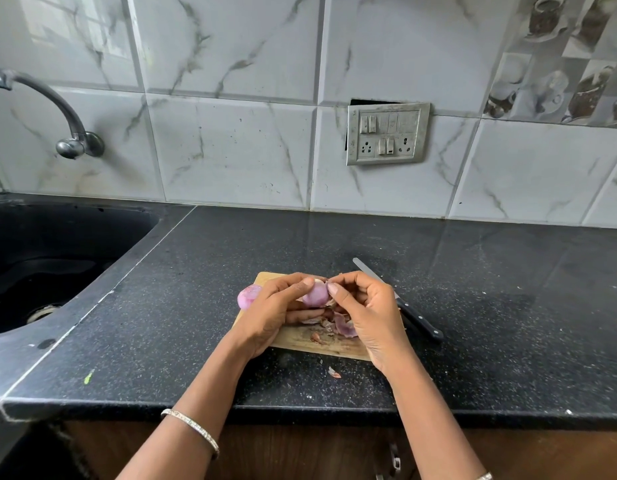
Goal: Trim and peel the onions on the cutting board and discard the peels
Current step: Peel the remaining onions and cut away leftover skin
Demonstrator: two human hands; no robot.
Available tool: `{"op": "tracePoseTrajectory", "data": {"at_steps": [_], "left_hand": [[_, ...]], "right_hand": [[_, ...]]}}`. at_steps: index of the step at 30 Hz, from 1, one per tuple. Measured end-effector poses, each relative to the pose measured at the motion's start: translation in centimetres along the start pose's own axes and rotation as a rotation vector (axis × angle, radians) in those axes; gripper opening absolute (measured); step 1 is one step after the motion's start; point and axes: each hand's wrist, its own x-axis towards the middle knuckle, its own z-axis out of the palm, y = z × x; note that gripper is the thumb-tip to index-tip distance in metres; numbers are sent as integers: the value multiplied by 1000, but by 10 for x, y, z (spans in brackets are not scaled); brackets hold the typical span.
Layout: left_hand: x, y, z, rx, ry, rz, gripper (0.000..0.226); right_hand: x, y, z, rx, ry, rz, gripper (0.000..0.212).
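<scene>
Small purple onion (315, 295) held up just above the cutting board (296, 341), between both hands. Left hand (275, 306) cups it from the left, fingers curled round it, thumb near its top. Right hand (362, 306) is narrow, thumb and fingertips pinching at the onion's upper right edge, likely on a flap of skin, though the flap itself is hard to make out. A second onion (248, 296), already bare and glossy, rests at the board's left edge. Loose peels (343, 325) are heaped on the board under the hands; one scrap (334, 373) lies on the desk (507, 306) just in front of the board. Knife (417, 322) lies along the board's right side, untouched. Handling, as a judgement: the onion is light and firm, and its bared flesh looks smooth and probably slippery, so cradle the body and pull only from the cut end. The skin is thin, papery and apt to tear into bits; take it at an edge and strip downward.
</scene>
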Motion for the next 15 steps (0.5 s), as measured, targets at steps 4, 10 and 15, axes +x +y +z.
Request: {"op": "tracePoseTrajectory", "data": {"at_steps": [4,10,15], "left_hand": [[0,-1,-1,5,15,-11,27],[1,-2,-2,-4,47,14,30],[2,-4,-2,15,59,16,31]], "right_hand": [[-1,0,0,-18,-20,-45,5],[-2,-2,-1,21,-33,-41,6],[-3,-5,2,-37,-55,-36,24]]}}
